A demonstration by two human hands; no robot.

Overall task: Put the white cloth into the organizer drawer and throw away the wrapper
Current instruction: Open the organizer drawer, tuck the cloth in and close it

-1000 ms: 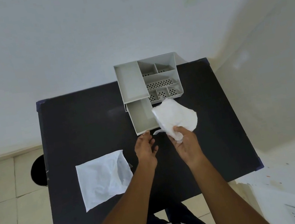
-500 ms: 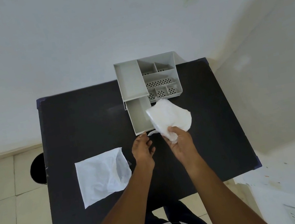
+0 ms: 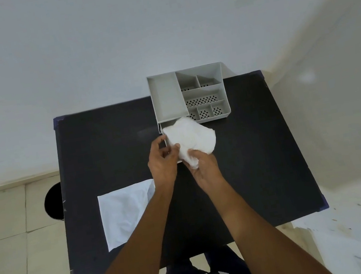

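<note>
Both hands meet at the pulled-out drawer [image 3: 162,132] of the grey organizer [image 3: 188,96]: the right hand [image 3: 205,168] pinches the white cloth [image 3: 190,138] bunched over it, the left hand [image 3: 163,161] touches its edge, fingers curled. The wrapper [image 3: 125,214] lies flat on the dark surface [image 3: 104,144], near left.

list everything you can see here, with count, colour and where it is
table: 1, black, centre of view
organizer: 1, grey, far edge of table
drawer: 1, grey, pulled out toward the person, mostly covered by cloth
white cloth: 1, white, over the drawer, held by both hands
wrapper: 1, white, near-left of table
round dark object: 1, black, on floor left of table
left hand: 1, at cloth's left edge
right hand: 1, gripping cloth's near end
</note>
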